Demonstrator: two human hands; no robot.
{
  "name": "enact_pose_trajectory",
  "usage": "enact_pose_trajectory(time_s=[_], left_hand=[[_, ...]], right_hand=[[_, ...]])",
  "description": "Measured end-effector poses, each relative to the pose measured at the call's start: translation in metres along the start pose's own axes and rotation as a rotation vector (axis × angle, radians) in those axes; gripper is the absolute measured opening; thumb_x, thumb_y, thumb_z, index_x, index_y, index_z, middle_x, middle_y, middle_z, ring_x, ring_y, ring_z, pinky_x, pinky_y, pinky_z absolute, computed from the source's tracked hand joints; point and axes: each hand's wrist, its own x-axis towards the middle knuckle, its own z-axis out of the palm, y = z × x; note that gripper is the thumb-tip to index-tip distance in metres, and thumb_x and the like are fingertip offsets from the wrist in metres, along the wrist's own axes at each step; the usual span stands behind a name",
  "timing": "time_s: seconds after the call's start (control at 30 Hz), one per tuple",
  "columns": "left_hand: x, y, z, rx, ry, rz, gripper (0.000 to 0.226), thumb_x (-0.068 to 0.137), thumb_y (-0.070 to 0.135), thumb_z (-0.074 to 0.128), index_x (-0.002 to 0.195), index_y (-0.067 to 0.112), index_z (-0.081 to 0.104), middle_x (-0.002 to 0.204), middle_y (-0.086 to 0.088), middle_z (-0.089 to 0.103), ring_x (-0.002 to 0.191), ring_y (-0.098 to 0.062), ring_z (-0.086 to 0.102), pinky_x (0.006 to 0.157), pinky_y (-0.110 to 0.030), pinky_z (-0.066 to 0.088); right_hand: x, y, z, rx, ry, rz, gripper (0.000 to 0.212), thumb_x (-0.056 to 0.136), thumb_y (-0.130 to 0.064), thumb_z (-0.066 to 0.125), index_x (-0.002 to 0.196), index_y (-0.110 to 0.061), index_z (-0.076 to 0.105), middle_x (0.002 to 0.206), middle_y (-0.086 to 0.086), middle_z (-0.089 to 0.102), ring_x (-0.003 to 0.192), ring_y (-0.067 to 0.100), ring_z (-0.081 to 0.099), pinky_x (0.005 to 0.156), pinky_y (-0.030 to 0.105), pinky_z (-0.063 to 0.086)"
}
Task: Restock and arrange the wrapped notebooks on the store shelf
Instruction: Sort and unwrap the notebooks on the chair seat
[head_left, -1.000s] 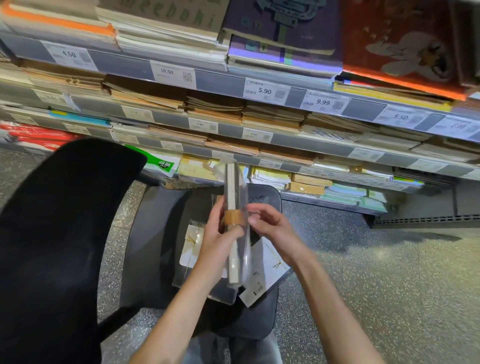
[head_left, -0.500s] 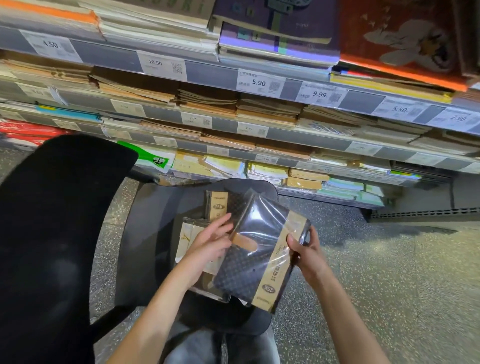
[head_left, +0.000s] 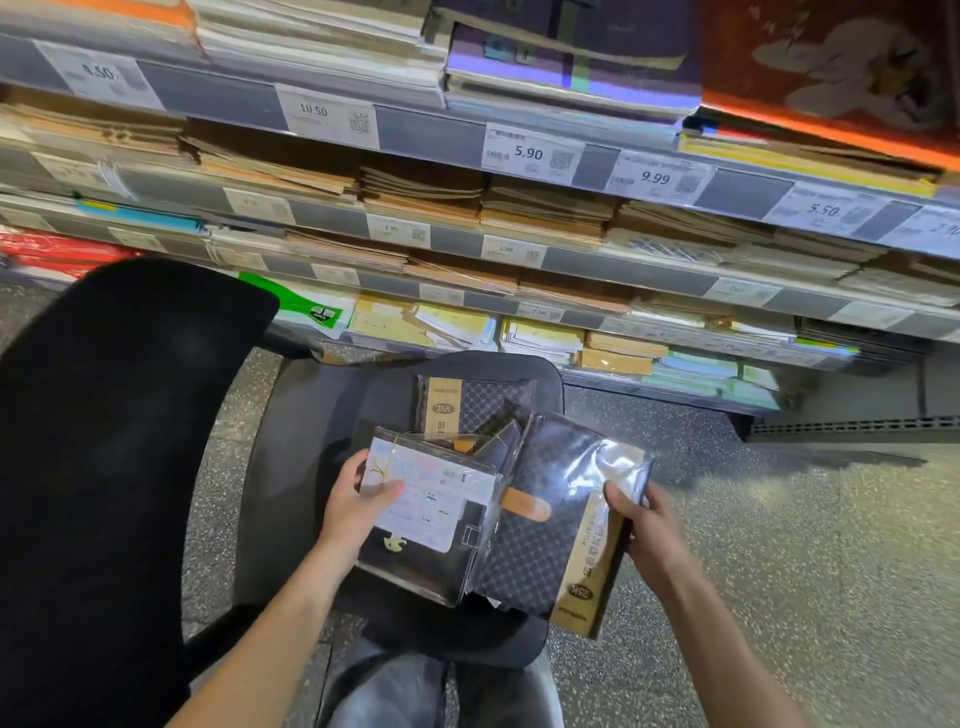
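While both hands work over the chair seat, each has one wrapped notebook:
left hand: left hand (head_left: 349, 512) grips the label-side notebook (head_left: 423, 525) at its left edge, thumb curled over the white label, fingers hidden underneath
right hand: right hand (head_left: 641, 525) grips the diamond-pattern notebook (head_left: 550, 535) at its right edge, thumb on the clear wrap near the tan band, remaining fingers behind the cover
label-side notebook: dark, in clear wrap, large white printed label facing up; held just above the seat, its right edge overlapping the other notebook
diamond-pattern notebook: dark cover with a tan strap tab and a tan side band; tilted, top leaning right, wrap glinting at the upper right corner
third notebook: third notebook (head_left: 470, 408) with the same pattern and a tan band reading 25K lies flat on the seat, beyond the two held ones
chair: black chair (head_left: 291, 467) in front of the shelves, backrest at left
store shelf: store shelf (head_left: 623, 275) holds tiers of stacked notebooks in kraft, white, purple and orange; price tags (head_left: 527, 153) read 10.50, 5.90, 9.99, 5.50
floor: speckled grey floor (head_left: 779, 545) at right
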Motion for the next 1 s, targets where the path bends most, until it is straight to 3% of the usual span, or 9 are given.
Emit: enact_pose_trajectory(time_s=[0.1, 0.27, 0.47, 0.6, 0.67, 0.77, 0.9, 1.0], left_hand=[[0.003, 0.006, 0.0, 0.044, 0.001, 0.009, 0.062, 0.082, 0.007, 0.069, 0.136, 0.016, 0.042, 0.123, 0.002, 0.049, 0.109, -0.01, 0.043, 0.087, -0.027, 0.037], [0.008, 0.0, -0.019, 0.029, -0.078, -0.046, 0.052, 0.08, 0.012, 0.072, 0.127, 0.012, 0.05, 0.117, -0.004, 0.06, 0.095, -0.014, 0.058, 0.074, -0.022, 0.046], [0.009, -0.015, -0.047, -0.041, -0.08, -0.053, 0.043, 0.08, 0.007, 0.07, 0.118, 0.017, 0.052, 0.105, -0.005, 0.065, 0.092, -0.016, 0.062, 0.071, -0.023, 0.047], [0.007, -0.012, -0.043, -0.064, -0.116, -0.051, 0.04, 0.084, 0.005, 0.065, 0.122, 0.015, 0.054, 0.104, -0.007, 0.067, 0.102, -0.028, 0.062, 0.087, -0.037, 0.05], [0.006, -0.007, -0.032, -0.061, -0.149, -0.037, 0.041, 0.086, 0.006, 0.063, 0.125, 0.015, 0.052, 0.103, -0.005, 0.067, 0.1, -0.024, 0.063, 0.09, -0.037, 0.048], [0.006, 0.003, -0.007, 0.005, -0.172, 0.018, 0.034, 0.09, 0.007, 0.059, 0.12, 0.02, 0.049, 0.096, 0.009, 0.058, 0.087, -0.002, 0.053, 0.075, -0.022, 0.041], [0.01, 0.006, 0.021, 0.21, -0.18, 0.06, 0.037, 0.092, 0.016, 0.056, 0.127, 0.018, 0.046, 0.122, 0.003, 0.055, 0.106, -0.015, 0.052, 0.089, -0.032, 0.041], [0.016, 0.008, 0.025, 0.364, -0.221, 0.034, 0.037, 0.094, 0.023, 0.052, 0.129, 0.022, 0.038, 0.127, 0.002, 0.052, 0.113, -0.021, 0.051, 0.094, -0.038, 0.042]], right_hand=[[0.0, -0.003, 0.005, -0.043, -0.044, -0.028, 0.028, 0.087, -0.009, 0.062, 0.114, -0.011, 0.053, 0.101, 0.014, 0.065, 0.082, 0.026, 0.064, 0.066, 0.034, 0.05], [0.003, -0.003, 0.013, -0.076, -0.083, -0.064, 0.029, 0.089, -0.01, 0.06, 0.116, -0.014, 0.051, 0.098, 0.011, 0.067, 0.086, 0.028, 0.065, 0.069, 0.037, 0.051], [0.009, -0.006, 0.028, -0.12, -0.194, -0.046, 0.026, 0.09, -0.01, 0.058, 0.114, -0.015, 0.047, 0.093, 0.008, 0.067, 0.08, 0.023, 0.066, 0.062, 0.032, 0.05], [0.007, -0.004, 0.01, -0.092, -0.154, -0.055, 0.027, 0.089, -0.01, 0.058, 0.114, -0.016, 0.05, 0.091, 0.006, 0.067, 0.079, 0.023, 0.066, 0.063, 0.035, 0.05], [0.004, -0.002, -0.005, -0.097, -0.12, -0.067, 0.029, 0.089, -0.012, 0.058, 0.117, -0.015, 0.05, 0.092, 0.008, 0.068, 0.08, 0.026, 0.066, 0.065, 0.038, 0.051], [0.001, -0.002, -0.028, -0.1, -0.06, -0.071, 0.031, 0.09, -0.013, 0.058, 0.12, -0.016, 0.05, 0.088, 0.008, 0.067, 0.077, 0.026, 0.065, 0.065, 0.038, 0.05], [-0.002, 0.0, -0.047, -0.068, -0.055, -0.049, 0.031, 0.09, -0.012, 0.056, 0.12, -0.021, 0.051, 0.092, 0.009, 0.068, 0.08, 0.029, 0.065, 0.07, 0.041, 0.05], [-0.002, 0.007, -0.05, -0.033, -0.033, -0.053, 0.031, 0.091, -0.011, 0.055, 0.122, -0.012, 0.05, 0.094, 0.011, 0.067, 0.082, 0.03, 0.065, 0.072, 0.042, 0.051]])
